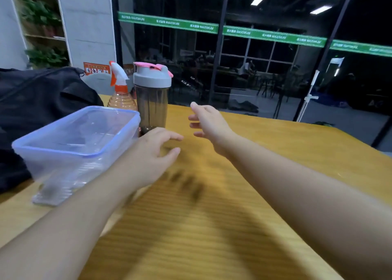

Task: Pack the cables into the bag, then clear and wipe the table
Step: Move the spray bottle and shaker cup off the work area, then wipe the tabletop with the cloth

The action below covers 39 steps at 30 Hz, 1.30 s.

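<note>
A black bag (38,101) lies at the left end of the wooden table (212,216). In front of it a clear plastic box with a blue rim (76,135) stands tilted. Behind the box are an orange spray bottle (121,93) and a dark shaker bottle with a grey and pink lid (152,101). My left hand (152,156) hovers beside the box, fingers spread and holding nothing. My right hand (209,125) reaches out just right of the shaker bottle, fingers relaxed and empty. No cables are visible.
A glass wall with a green stripe (254,34) runs behind the table's far edge. A white shelf with plants (42,25) stands at the back left. Bare tabletop spreads to the right and toward me.
</note>
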{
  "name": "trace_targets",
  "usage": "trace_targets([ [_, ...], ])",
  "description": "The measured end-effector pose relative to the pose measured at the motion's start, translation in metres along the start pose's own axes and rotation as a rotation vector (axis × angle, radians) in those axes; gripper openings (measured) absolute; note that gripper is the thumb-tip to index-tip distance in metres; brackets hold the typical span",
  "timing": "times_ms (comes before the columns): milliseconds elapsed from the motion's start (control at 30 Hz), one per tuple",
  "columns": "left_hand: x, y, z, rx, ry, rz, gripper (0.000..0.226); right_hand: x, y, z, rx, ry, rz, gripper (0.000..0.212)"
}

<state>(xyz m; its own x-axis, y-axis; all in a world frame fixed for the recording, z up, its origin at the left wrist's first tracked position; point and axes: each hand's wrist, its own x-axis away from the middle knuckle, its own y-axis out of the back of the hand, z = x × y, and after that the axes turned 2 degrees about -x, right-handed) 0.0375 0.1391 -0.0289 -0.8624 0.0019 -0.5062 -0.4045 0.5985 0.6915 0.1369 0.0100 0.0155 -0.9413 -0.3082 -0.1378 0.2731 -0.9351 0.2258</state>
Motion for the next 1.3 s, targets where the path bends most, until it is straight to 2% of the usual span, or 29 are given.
trace_targets([
  [200, 0.011, 0.005, -0.022, -0.083, 0.031, 0.079, 0.023, 0.057, 0.032, -0.013, 0.077, 0.049, 0.084, 0.026],
  [433, 0.03, 0.008, -0.074, -0.09, -0.047, 0.045, 0.023, 0.109, 0.097, -0.026, 0.271, 0.141, -0.017, 0.031],
  [633, 0.044, -0.017, -0.126, -0.011, -0.107, 0.025, 0.023, 0.152, 0.152, -0.037, 0.149, 0.099, -0.204, 0.03],
  [700, 0.051, -0.033, -0.143, -0.066, -0.165, 0.04, 0.024, 0.168, 0.171, -0.04, 0.111, 0.098, -0.283, 0.03],
  [800, 0.061, -0.061, -0.167, -0.192, -0.236, 0.149, 0.029, 0.193, 0.199, -0.044, 0.112, 0.126, -0.401, 0.028],
  [933, 0.068, -0.089, -0.197, -0.223, -0.297, 0.278, 0.03, 0.222, 0.238, -0.051, 0.148, 0.177, -0.534, 0.026],
  [1033, 0.071, -0.102, -0.215, -0.23, -0.338, 0.323, 0.036, 0.243, 0.272, -0.06, 0.335, 0.22, -0.682, 0.023],
  [1100, 0.073, -0.108, -0.223, -0.255, -0.346, 0.372, 0.042, 0.255, 0.3, -0.069, 0.47, 0.182, -0.79, 0.024],
  [1200, 0.074, -0.115, -0.23, -0.295, -0.353, 0.409, 0.049, 0.27, 0.345, -0.093, 0.629, 0.03, -0.965, 0.027],
  [1300, 0.076, -0.12, -0.237, -0.269, -0.372, 0.394, 0.047, 0.289, 0.38, -0.117, 0.898, -0.139, -1.092, 0.035],
])
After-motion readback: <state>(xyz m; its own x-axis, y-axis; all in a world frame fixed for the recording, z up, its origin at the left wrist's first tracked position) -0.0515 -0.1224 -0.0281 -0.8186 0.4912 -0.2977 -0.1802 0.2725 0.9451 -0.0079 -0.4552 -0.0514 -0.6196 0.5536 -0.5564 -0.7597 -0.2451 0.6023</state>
